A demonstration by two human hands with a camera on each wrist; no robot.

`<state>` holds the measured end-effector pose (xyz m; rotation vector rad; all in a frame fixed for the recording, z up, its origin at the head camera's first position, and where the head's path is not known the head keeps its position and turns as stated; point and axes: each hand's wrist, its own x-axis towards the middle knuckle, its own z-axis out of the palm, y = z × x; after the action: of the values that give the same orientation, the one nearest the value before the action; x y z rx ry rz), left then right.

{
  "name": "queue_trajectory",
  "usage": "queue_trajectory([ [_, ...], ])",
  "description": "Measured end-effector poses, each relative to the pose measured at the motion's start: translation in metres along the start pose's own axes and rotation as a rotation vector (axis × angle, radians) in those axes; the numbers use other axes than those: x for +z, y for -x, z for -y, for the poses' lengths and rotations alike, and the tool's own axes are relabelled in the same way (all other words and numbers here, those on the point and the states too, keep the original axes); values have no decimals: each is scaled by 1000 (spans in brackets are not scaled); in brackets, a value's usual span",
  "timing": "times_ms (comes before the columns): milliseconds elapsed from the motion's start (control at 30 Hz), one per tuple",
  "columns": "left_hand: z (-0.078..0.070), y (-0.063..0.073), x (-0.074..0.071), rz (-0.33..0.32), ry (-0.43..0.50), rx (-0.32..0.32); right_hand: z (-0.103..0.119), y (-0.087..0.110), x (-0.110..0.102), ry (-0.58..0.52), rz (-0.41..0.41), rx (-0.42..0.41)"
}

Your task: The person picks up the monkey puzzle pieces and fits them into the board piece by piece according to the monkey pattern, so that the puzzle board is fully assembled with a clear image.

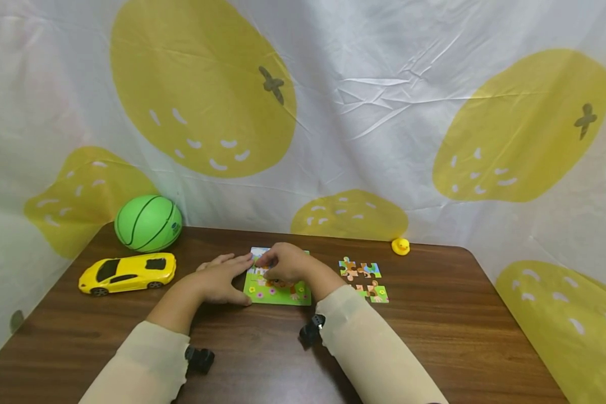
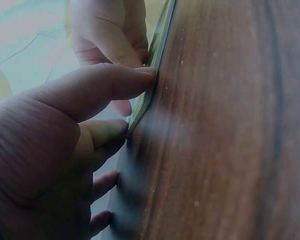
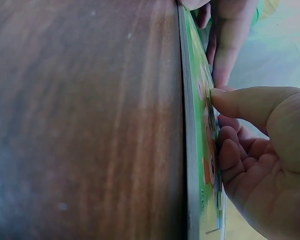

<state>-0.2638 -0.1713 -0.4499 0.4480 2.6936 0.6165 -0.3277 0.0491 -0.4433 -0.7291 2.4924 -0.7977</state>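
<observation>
A jigsaw puzzle board with a green, flowered lower part lies flat on the table. My left hand rests along its left side, fingers fairly straight, with the thumb on the near left corner and the fingertips higher up the edge. Over the board's upper left, my right hand pinches a puzzle piece between thumb and index finger, low against the surface; the piece is mostly hidden. In the right wrist view, the thumb meets the picture surface and the other fingers are curled.
Several loose puzzle pieces lie right of the board, partly behind the right forearm. A yellow rubber duck sits at the back right. At the left stand a yellow toy car and a green ball. A lemon-print curtain hangs behind the table.
</observation>
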Motion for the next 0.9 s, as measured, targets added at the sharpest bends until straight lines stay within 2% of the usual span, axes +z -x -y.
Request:
queue_trajectory([
  [333,0,1,-2,3,11,4,3,1,-2,54,-2,4],
  [500,1,-2,-1,2,-9,-5,3,8,-10,51,-53,-26],
  [700,-1,-3,0,6,-12,-21,-4,32,-27,-35,-135,-70],
  [900,-3,0,-2,1,-14,-13,-27,60,-43,-128,-221,-43],
])
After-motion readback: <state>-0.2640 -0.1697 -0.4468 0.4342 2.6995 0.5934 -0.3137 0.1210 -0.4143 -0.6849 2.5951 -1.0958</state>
